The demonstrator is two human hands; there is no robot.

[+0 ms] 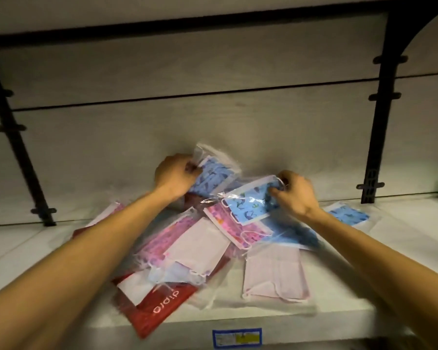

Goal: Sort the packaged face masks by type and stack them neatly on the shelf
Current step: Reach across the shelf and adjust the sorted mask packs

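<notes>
my left hand [173,176] pinches one blue printed mask pack [213,176] at 12 o'clock of the pile; my right hand [295,192] pinches another [248,205]. risk: slick film slips, or lifting drags the pink packs [197,245] off the shelf [339,314] edge.

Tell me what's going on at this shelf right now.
A person is sorting packaged face masks heaped on a white shelf. The left hand grips a blue patterned pack lifted at the back of the heap, and the right hand pinches another blue pack. Pink patterned packs, plain pink masks and a red package lie mixed in front. One blue pack lies apart at the right. No neat stacks yet.
</notes>
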